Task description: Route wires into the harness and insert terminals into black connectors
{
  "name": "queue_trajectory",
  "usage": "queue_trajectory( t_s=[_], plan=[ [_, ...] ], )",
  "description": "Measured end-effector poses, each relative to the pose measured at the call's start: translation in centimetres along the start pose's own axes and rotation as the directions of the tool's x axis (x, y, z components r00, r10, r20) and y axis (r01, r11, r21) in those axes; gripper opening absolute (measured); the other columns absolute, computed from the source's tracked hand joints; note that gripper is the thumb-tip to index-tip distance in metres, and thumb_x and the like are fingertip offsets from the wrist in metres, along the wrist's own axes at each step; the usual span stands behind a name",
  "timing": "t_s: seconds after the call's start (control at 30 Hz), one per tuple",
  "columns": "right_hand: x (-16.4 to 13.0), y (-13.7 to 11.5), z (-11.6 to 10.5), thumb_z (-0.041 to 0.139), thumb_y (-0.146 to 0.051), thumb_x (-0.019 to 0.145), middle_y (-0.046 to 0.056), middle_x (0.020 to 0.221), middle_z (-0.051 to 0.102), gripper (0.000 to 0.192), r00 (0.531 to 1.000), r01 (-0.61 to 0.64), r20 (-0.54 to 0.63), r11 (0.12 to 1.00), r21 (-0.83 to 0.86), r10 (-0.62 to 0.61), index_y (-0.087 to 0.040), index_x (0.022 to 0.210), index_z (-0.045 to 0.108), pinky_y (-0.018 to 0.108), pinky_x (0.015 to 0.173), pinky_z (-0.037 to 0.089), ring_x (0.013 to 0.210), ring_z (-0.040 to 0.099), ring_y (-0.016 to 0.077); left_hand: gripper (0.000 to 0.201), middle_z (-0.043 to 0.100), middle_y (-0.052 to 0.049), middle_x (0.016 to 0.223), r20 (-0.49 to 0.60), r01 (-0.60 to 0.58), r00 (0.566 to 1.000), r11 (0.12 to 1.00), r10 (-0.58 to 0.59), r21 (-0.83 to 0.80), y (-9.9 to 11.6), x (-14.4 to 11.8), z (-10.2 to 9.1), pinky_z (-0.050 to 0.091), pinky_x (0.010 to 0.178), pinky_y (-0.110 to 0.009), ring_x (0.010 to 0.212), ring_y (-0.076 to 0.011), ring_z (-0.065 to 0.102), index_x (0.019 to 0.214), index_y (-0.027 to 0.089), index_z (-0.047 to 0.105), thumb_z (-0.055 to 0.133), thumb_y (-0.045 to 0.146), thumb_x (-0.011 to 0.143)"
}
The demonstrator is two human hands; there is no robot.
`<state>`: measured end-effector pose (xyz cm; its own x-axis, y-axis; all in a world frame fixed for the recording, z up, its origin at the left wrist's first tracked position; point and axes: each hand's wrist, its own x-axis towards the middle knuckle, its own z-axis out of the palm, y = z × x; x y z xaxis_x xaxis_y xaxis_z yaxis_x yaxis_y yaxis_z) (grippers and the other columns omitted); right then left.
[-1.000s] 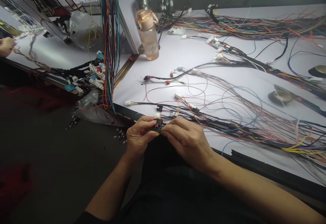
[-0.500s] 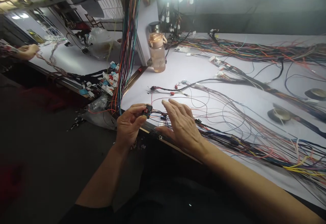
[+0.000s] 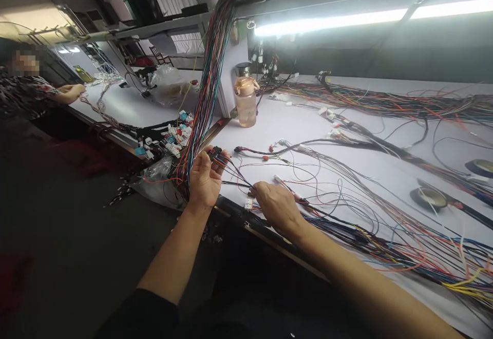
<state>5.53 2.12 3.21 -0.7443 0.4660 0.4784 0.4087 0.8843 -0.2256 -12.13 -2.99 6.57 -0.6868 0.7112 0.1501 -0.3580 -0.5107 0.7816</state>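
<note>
L hand (image 3: 205, 182) has rolled palm-up, & R hand (image 3: 279, 205) has gone from spread flat to pinched, vs. half a sec. ago. L fingers + thumb now grip a small, black, boxy plastic connector (image 3: 214, 151); R fingertips appear to be pinching thin multicoloured plastic-coated wires (image 3: 239, 172) running from it.

Progress, my guess: part-way or better, since several wires already enter the connector; can't tell if any slots are left, too small. More thin, loose, brownish-pink wires (image 3: 342, 169) lie across the smooth white bench top (image 3: 277, 128), status unclear.

Connector pos.: at L fingertips, above the palm, well apart from R hand w/ wires spanning between, & approx. beside the hanging multicoloured wire bundle (image 3: 210, 82).
</note>
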Motion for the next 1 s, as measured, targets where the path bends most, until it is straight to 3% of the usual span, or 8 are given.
queue_trajectory(
  t_s=[0.13,0.37,0.6,1.0],
  plan=[
    [-0.6,0.4,0.0,0.043,-0.025,0.100,0.000,0.063,0.058,0.026,0.999,-0.004,-0.048,0.998,-0.062,0.001,-0.018,0.078,0.055,0.029,0.055,0.020,0.053,0.049,0.0128,0.025,0.073,-0.002,0.085,-0.077,0.033,0.996,0.998,-0.036,-0.046,-0.5,0.8,-0.3,0.055,0.092,-0.034,0.085,-0.0151,0.071,0.091,0.020,0.068,0.076,0.037,0.075],
    [-1.1,0.8,-0.3,0.035,-0.027,0.103,-0.001,0.060,0.055,0.036,0.990,0.059,-0.119,0.991,-0.118,-0.073,-0.018,0.074,0.054,0.030,0.060,0.023,0.053,0.048,0.0134,0.022,0.072,-0.001,0.083,-0.112,0.026,0.993,0.996,-0.036,-0.087,-0.8,1.1,-0.4,0.056,0.089,-0.034,0.080,-0.0135,0.070,0.090,0.019,0.069,0.076,0.035,0.076],
    [-2.0,0.9,0.1,0.041,-0.023,0.101,-0.001,0.062,0.058,0.029,0.996,0.048,-0.068,0.993,-0.109,-0.056,-0.018,0.077,0.056,0.030,0.061,0.022,0.055,0.049,0.0131,0.017,0.072,-0.002,0.089,-0.161,0.044,0.985,0.996,-0.056,-0.073,-1.9,1.3,-1.1,0.054,0.093,-0.034,0.082,-0.0126,0.070,0.092,0.019,0.068,0.070,0.032,0.082],
    [-2.9,1.3,1.0,0.051,-0.018,0.096,0.003,0.079,0.069,0.013,0.999,0.018,0.032,0.995,-0.100,-0.015,-0.017,0.101,0.063,0.029,0.064,0.030,0.066,0.060,0.0142,0.015,0.071,-0.006,0.082,-0.305,0.160,0.926,0.962,-0.224,-0.222,-5.0,2.6,-1.5,0.056,0.086,-0.029,0.078,-0.0125,0.071,0.091,0.013,0.065,0.062,0.027,0.088]
  ],
)
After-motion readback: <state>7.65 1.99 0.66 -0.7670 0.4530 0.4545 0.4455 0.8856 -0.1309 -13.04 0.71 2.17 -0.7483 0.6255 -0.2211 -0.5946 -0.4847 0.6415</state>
